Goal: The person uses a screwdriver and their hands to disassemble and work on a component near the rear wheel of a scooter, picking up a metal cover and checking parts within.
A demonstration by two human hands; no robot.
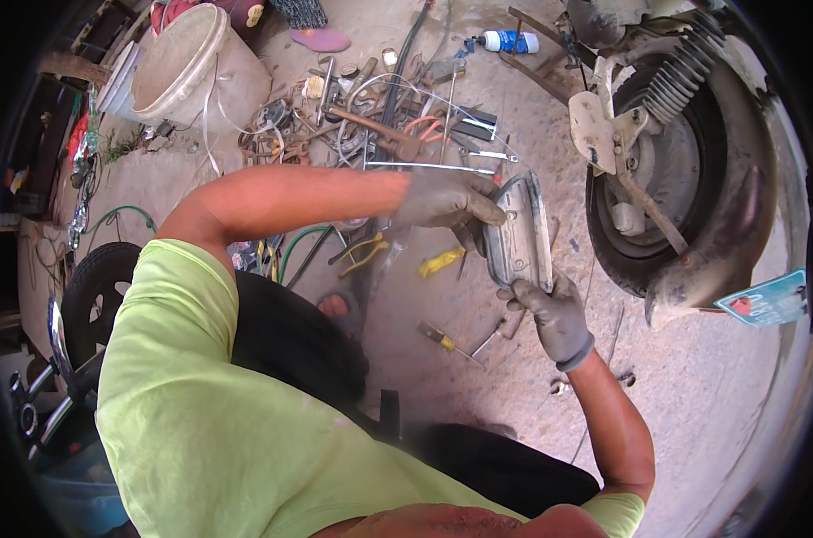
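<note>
Where the dusty, stained floor (675, 386) spreads under the work, loose tools and metal parts (397, 139) litter it toward twelve o'clock, and a yellow-handled screwdriver (438, 336) lies toward five. A vehicle wheel (644, 170) with a coil spring (684, 81) stands at two o'clock, a black tyre (92, 291) at nine, and another person's pink shoe (320, 39) at eleven. Between ten and eleven sits a large, grimy white bucket (240, 85), a pale strap hanging down its side; whatever it holds cannot be made out. A second bucket (119, 85) stands just beside it. At one o'clock is a white-and-blue bottle (511, 41). Between two and three, both gloved hands grip an oblong metal part (519, 235): the left hand (447, 202) its upper left edge, the right hand (554, 318) its lower end, thumb on the near face.
</note>
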